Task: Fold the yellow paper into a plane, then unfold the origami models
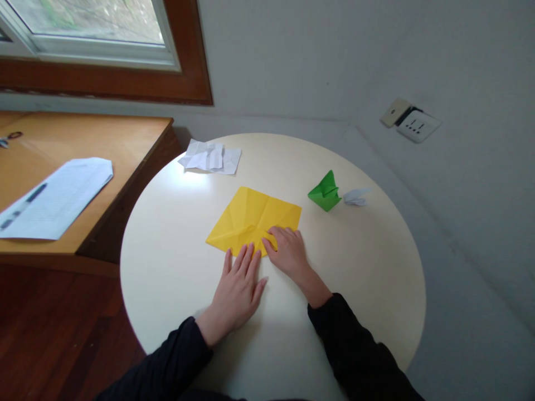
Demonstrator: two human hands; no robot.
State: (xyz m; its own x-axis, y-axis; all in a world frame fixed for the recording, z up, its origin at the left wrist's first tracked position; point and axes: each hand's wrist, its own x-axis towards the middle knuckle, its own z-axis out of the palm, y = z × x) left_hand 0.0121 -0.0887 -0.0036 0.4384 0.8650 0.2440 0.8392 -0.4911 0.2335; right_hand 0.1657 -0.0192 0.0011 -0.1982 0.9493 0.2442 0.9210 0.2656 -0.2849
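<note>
A creased sheet of yellow paper (pixel 251 214) lies on the round white table (pixel 175 289) before me. My left hand (pixel 238 287) rests flat with its fingers spread, the fingertips on the sheet's near edge. Along the right part of that edge, my right hand (pixel 285 248) pinches the paper between thumb and fingers, bending a bit of it up. Its fingers partly cover the right corner. Beyond it, to the right, sit a folded green paper piece (pixel 326 192) and a small folded white paper piece (pixel 355 197).
Creased white papers (pixel 211 157) lie at the table's far left edge. A wooden desk (pixel 137 133) on the left carries printed sheets (pixel 62 195) and scissors (pixel 11 137). A wall with a socket (pixel 418 126) stands at the right, and a window (pixel 96 28) is at the upper left.
</note>
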